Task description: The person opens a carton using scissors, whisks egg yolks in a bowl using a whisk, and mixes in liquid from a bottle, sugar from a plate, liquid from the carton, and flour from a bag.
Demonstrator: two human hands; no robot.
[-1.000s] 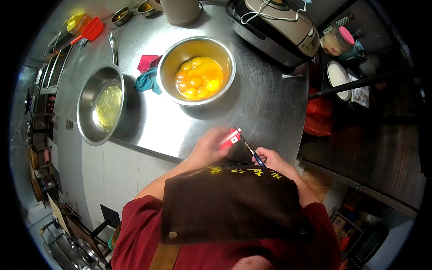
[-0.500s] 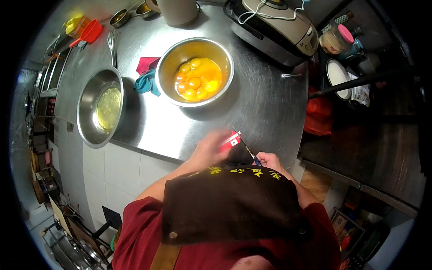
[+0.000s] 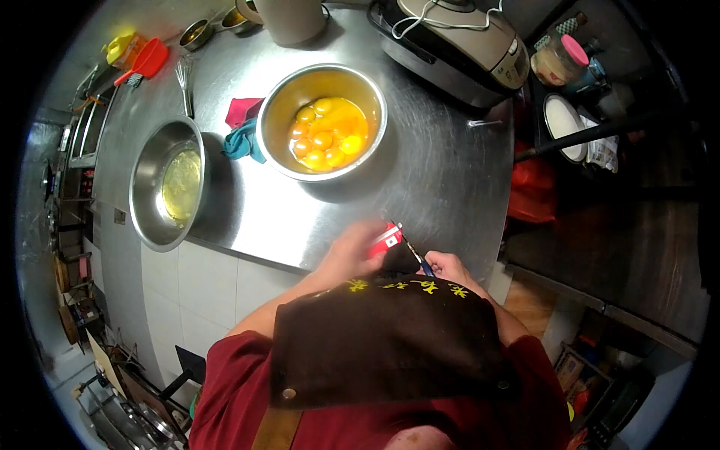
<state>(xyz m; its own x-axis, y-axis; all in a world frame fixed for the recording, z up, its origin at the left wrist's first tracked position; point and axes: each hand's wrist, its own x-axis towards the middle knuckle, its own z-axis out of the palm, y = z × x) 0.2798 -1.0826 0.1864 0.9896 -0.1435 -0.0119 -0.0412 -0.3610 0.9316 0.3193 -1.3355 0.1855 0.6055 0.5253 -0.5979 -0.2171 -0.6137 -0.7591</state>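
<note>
My left hand [image 3: 350, 249] is closed around a small red packet [image 3: 388, 238] with white markings, just over the table's front edge. My right hand [image 3: 448, 266] grips a pair of scissors [image 3: 417, 256] by its dark blue handle, and the thin blades reach up to the right end of the packet. Whether they have cut into it I cannot tell. Beyond my hands, a steel bowl [image 3: 271, 158] holds several egg yolks [image 3: 322, 140]. To the left stands another steel bowl [image 3: 144, 180] with pale, clear egg white [image 3: 181, 184] in it.
A whisk [image 3: 184, 86] lies behind the left bowl. Red and teal cloths [image 3: 243, 141] lie beside the yolk bowl. A rice cooker [image 3: 450, 64] fills the back right, with a jug [image 3: 289, 19] at the back. A red scoop [image 3: 152, 58] is at the far left.
The view has shifted slightly. My left hand and the packet stay by the scissors, with little visible movement of either hand.
</note>
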